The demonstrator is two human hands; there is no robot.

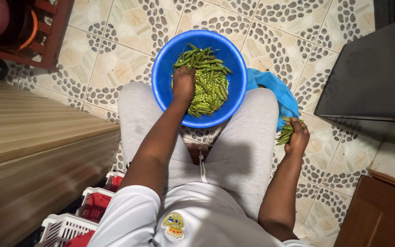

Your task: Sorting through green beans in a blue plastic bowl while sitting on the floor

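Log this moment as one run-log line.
left hand: in blue bowl, on pea pods | right hand: holding bunch of pods beside knee, above blue bag | seated, bowl on lap

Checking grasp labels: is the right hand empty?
No: the right hand is closed around a bunch of green pea pods, held out beside the knee above the tiled floor.

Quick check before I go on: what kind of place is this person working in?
Probably a home kitchen or utility area: a pebble-patterned tiled floor, a blue bowl of pea pods on the lap, and plastic crates beside a wooden bench.
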